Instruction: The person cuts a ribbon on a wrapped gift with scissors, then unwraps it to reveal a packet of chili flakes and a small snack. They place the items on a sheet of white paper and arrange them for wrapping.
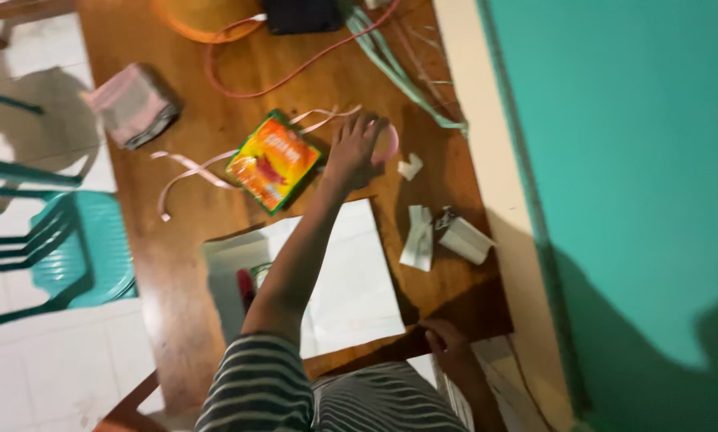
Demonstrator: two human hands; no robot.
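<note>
Left hand (357, 150) reaches onto pink tape roll (389, 144) beside orange packet (273, 161).

You are looking down on a brown wooden table (183, 240) standing on a white tiled floor (47, 368), with a teal plastic chair (63, 240) to its left, a teal painted wall (639, 160) to its right, and dim warm light throwing dark shadows.

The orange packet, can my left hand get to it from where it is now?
Probably yes. The left hand is stretched over the table, just right of the orange packet, on a pink tape roll. Nothing lies between hand and packet.
</note>
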